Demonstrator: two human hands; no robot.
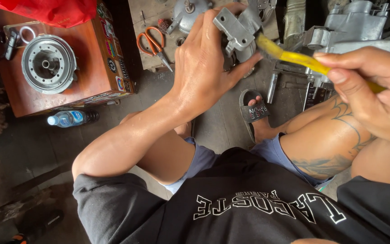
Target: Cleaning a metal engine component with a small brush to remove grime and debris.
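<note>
View from above of a seated person at work over a concrete floor. The left hand (pixel 204 68) is wrapped around a small grey cast-metal part (pixel 238 31), fingers curled over its far side and thumb pressed along its near edge, holding it up in the air. The right hand (pixel 375 95) pinches the yellow handle of a brush (pixel 294 56) between thumb and forefinger; the brush's pale tip lies against the lower right side of the metal part (bristles blurred, so the exact contact point is probably at the part's edge).

Positions below are given relative to the metal part. Just left of it and lower on the floor lie orange-handled scissors (pixel 153 43). Well to the left stands a reddish-brown wooden box (pixel 91 81) with stickers on its side, bearing a round, ribbed metal hub (pixel 49 63); red cloth (pixel 50 10) hangs over the box's top edge. A clear plastic water bottle (pixel 71 118) lies on its side below the box. To the right sits a larger grey engine casing (pixel 353 27). Directly below, a foot in a black sandal (pixel 253 113) rests on the floor.
</note>
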